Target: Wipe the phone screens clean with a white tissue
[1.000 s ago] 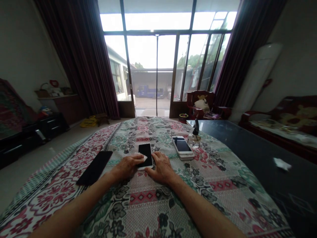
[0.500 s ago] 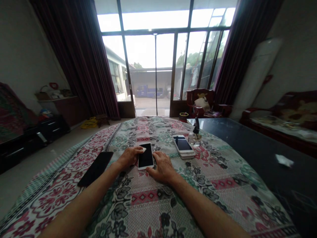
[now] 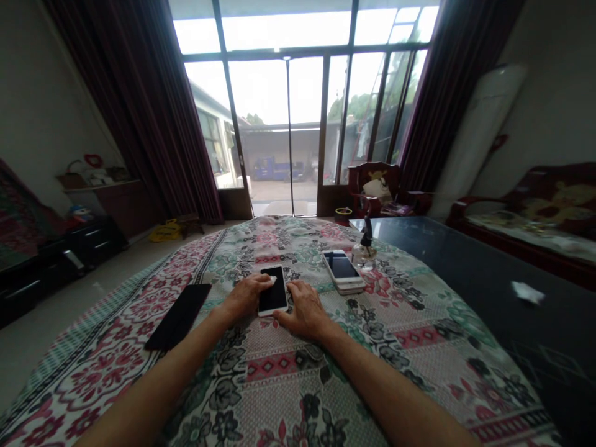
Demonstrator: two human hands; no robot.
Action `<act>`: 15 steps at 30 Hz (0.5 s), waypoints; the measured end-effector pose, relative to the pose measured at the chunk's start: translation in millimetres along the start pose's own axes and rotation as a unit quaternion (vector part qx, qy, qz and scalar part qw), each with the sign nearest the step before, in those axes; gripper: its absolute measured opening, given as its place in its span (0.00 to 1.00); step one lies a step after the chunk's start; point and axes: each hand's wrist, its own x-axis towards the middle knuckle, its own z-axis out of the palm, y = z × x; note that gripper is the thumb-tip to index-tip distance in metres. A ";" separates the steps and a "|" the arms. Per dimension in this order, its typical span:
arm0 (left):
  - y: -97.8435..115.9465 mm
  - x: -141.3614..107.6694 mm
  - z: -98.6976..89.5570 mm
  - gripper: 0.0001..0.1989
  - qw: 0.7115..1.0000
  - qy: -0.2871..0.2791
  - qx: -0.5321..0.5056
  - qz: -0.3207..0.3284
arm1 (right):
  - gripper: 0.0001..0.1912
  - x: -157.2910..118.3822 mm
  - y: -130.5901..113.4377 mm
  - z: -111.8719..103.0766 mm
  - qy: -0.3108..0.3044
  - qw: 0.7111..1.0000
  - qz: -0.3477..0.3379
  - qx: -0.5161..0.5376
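Observation:
My left hand (image 3: 246, 297) lies on the upper left of a white-framed smartphone (image 3: 273, 292), pressing a small white tissue (image 3: 272, 280) onto the top of its black screen. My right hand (image 3: 305, 312) braces the phone's right edge with thumb and fingers. The phone lies flat on a floral bedspread (image 3: 284, 379). To the left lies a black smartphone (image 3: 178, 316), apart from my left hand. Beyond my right hand, a white-and-gold smartphone (image 3: 341, 268) rests on another pale phone (image 3: 351, 288).
A small glass bottle (image 3: 364, 254) stands by the stacked phones. A dark glass tabletop (image 3: 465, 316) at right holds a loose white tissue (image 3: 528, 293). A red sofa (image 3: 540, 217) and a chair (image 3: 372, 186) stand beyond, with glass doors (image 3: 288, 124) ahead.
The left hand has slid the tissue from mid-screen to the top of the phone. The right hand has shifted little. The whole view has crept slightly upward in the picture.

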 end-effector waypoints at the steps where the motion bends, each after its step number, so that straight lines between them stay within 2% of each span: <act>1: 4.9 -4.9 -2.0 0.23 1.000 -0.007 -0.002 0.013 | 0.28 0.3 1.0 1.5 0.003 1.000 0.001 0.001; 5: 20.1 -18.9 -8.8 0.22 0.997 -0.028 -0.022 0.069 | 0.31 0.8 4.2 5.5 0.005 1.000 0.004 0.002; 8: 22.1 -18.3 -8.8 0.18 0.995 -0.026 -0.032 0.086 | 0.32 0.6 4.1 5.1 -0.003 1.000 0.010 0.004; 12: 15.3 0.9 -5.4 0.19 0.997 -0.023 -0.016 0.072 | 0.30 0.6 2.2 2.5 -0.011 1.000 0.007 0.005; 15: 9.9 23.9 -4.3 0.22 0.998 -0.044 -0.019 0.046 | 0.28 1.1 1.8 2.0 -0.009 1.000 0.004 0.008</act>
